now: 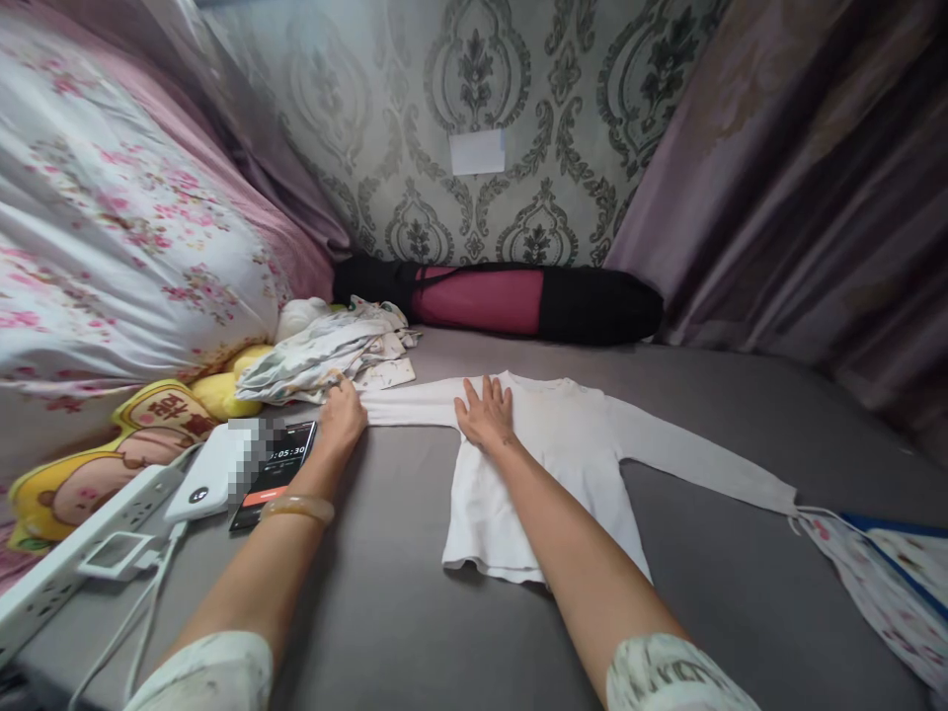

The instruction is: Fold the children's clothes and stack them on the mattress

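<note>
A small white long-sleeved shirt (563, 464) lies spread flat on the grey bed sheet (385, 602), sleeves stretched out to both sides. My right hand (487, 415) rests flat on the shirt near its left shoulder, fingers stretched out. My left hand (342, 415) is closed around the end of the shirt's left sleeve. A pale bangle (297, 508) sits on my left wrist.
A pile of patterned clothes (326, 355) lies beyond my left hand. A phone (274, 474), a white power bank (211, 479) and a power strip (81, 548) lie at the left. A flowered quilt (111, 227), a yellow plush toy (111, 444), a black-and-pink bag (504, 301) and patterned cloth (881, 583) surround the area.
</note>
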`<state>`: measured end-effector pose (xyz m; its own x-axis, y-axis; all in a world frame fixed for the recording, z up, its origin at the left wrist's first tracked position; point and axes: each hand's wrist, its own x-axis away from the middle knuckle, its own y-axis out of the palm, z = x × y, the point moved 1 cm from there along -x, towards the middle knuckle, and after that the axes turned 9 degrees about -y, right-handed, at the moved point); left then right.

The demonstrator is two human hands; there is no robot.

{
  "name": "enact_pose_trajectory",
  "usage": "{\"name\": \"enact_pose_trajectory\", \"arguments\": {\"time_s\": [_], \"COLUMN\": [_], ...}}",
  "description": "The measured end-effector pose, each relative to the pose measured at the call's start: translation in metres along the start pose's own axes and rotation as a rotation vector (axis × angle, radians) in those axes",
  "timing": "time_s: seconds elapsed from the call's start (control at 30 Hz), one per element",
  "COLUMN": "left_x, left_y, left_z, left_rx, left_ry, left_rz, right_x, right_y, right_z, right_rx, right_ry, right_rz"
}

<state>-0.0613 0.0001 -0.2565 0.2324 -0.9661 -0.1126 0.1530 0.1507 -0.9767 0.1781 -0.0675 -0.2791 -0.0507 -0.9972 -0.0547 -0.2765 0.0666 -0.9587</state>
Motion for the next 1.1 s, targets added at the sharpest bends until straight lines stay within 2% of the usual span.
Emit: {"name": "enact_pose_trajectory", "arguments": {"time_s": [0.13,0.23,0.33,0.4,0.53,0.63,0.7,0.87,1.1], "left_x": [0.006,0.012,0.03,0.045,0.063,0.064,0.061,0.05,0.032], "left_y": [-0.001,-0.003,0.002,0.009,0.024,0.033,0.036,0.04,0.039], "left_z": [0.011,0.035,0.074,0.098,0.124,0.126,0.124,0.11,0.091], "left_rx": [-0.128,-0.134,-0.056,0.006,0.038,0.034,0.026,-0.032,-0.089], "left_ry": [0.031,0.167,0.449,0.604,0.711,0.703,0.687,0.704,0.764], "left_rz": [0.124,0.181,0.063,-0.009,-0.145,-0.199,-0.217,-0.232,-0.332], "right_x": [-0.001,-0.003,0.0,0.008,0.036,0.054,0.06,0.063,0.066], "right_y": [0.0,-0.006,-0.016,-0.024,-0.039,-0.045,-0.046,-0.041,-0.038], "right_z": [-0.001,0.001,0.012,0.027,0.069,0.104,0.123,0.151,0.158], "right_rx": [-0.031,-0.104,-0.224,-0.238,-0.054,0.069,0.118,0.195,0.212], "right_ry": [0.002,-0.023,-0.044,-0.045,0.054,0.207,0.256,0.177,0.133], "right_rz": [0.002,-0.025,-0.064,-0.032,0.089,0.12,0.112,0.046,0.053]}}
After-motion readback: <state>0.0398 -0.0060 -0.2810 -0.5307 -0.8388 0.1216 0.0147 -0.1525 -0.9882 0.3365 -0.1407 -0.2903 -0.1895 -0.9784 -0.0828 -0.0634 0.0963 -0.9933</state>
